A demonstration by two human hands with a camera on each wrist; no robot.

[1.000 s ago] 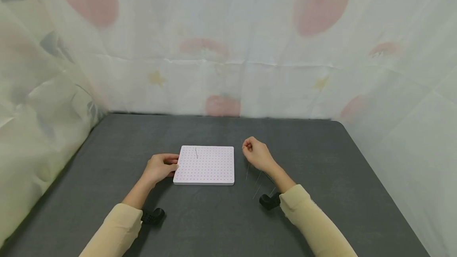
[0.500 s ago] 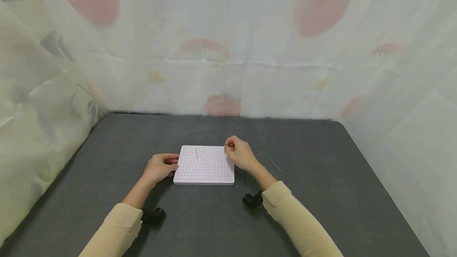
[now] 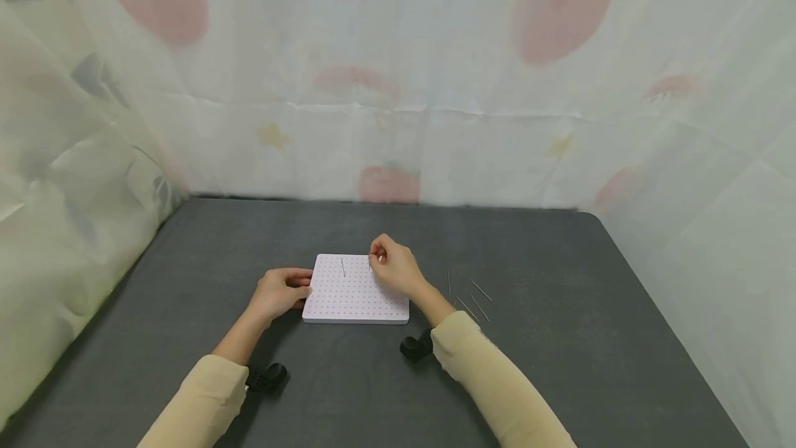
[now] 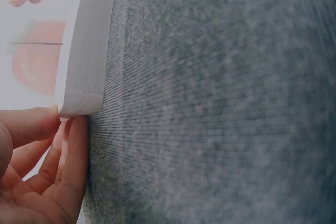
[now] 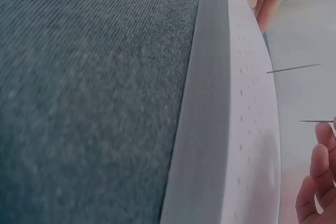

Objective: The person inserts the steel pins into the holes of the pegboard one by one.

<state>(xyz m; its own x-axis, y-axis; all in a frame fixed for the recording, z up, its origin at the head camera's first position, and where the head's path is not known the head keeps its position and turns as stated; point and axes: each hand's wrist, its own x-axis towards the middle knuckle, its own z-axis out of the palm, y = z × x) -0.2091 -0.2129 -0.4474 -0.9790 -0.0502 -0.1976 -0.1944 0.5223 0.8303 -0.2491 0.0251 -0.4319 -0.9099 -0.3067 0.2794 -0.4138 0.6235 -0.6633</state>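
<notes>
A white pegboard (image 3: 354, 304) with rows of small holes lies on the dark table. My left hand (image 3: 276, 294) pinches its left edge, thumb on top and fingers at the side, as the left wrist view shows the board's corner (image 4: 81, 90) between them. One thin metal needle (image 3: 343, 268) stands upright in the board's upper left part. Over the board's far edge, right of that needle, my right hand (image 3: 396, 269) pinches another needle (image 5: 314, 121). In the right wrist view its pointed tip sticks out past the fingertips, apart from the board's surface.
Several loose needles (image 3: 480, 290) lie on the grey table (image 3: 560, 337) right of the board, near the right forearm. Black wrist cameras (image 3: 415, 348) hang under both wrists. A white printed curtain (image 3: 466, 157) borders the table's back and sides.
My right hand has moved left with its needle, from the table beside the pegboard to over the board's far part. The left hand and the board have stayed in place.
</notes>
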